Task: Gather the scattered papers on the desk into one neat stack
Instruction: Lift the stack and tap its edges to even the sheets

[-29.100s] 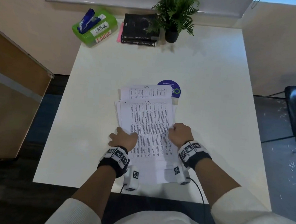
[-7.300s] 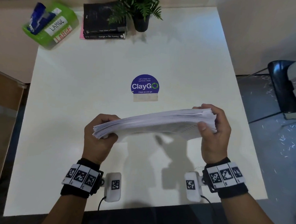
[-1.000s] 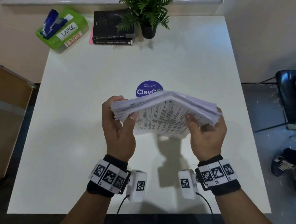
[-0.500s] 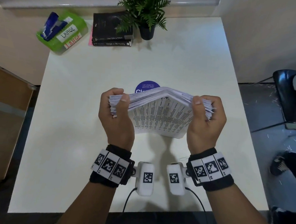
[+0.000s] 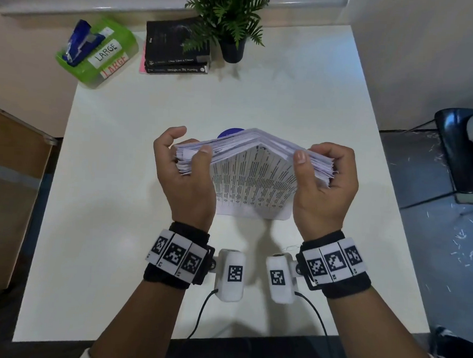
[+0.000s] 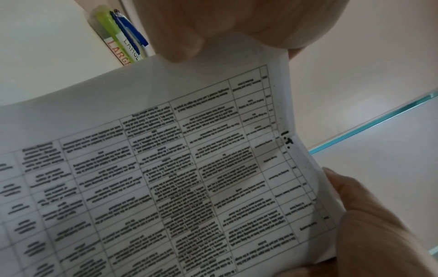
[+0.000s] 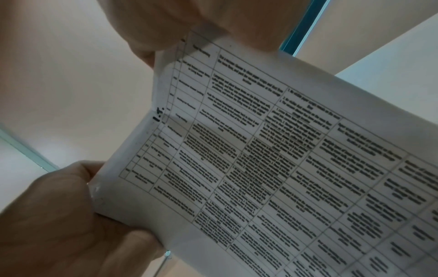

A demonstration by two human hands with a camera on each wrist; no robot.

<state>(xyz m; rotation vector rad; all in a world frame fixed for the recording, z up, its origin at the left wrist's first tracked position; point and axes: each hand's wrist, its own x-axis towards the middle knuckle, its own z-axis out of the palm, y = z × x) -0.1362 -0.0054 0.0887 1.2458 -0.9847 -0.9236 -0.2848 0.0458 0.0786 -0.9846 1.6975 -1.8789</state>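
A thick stack of printed papers (image 5: pixel 253 177) is held upright above the middle of the white desk (image 5: pixel 117 199), bowed upward in the centre, its printed table facing me. My left hand (image 5: pixel 186 159) grips its left edge, thumb in front and fingers behind. My right hand (image 5: pixel 320 170) grips the right edge the same way. The stack's lower edge hangs just above the desk. The left wrist view shows the printed sheet (image 6: pixel 177 178) close up; the right wrist view shows the same sheet (image 7: pixel 272 159), pinched at its corners.
A blue round sticker (image 5: pixel 230 132) on the desk peeks out behind the stack. At the far edge stand a potted plant (image 5: pixel 231 18), stacked black books (image 5: pixel 177 48) and a green box labelled LARGE (image 5: pixel 99 50). A dark chair (image 5: pixel 464 154) is off the right side.
Over the last second both hands have turned the stack more upright and squeezed its ends inward, so it bows higher in the middle. Much earlier the papers lay flat on the desk.
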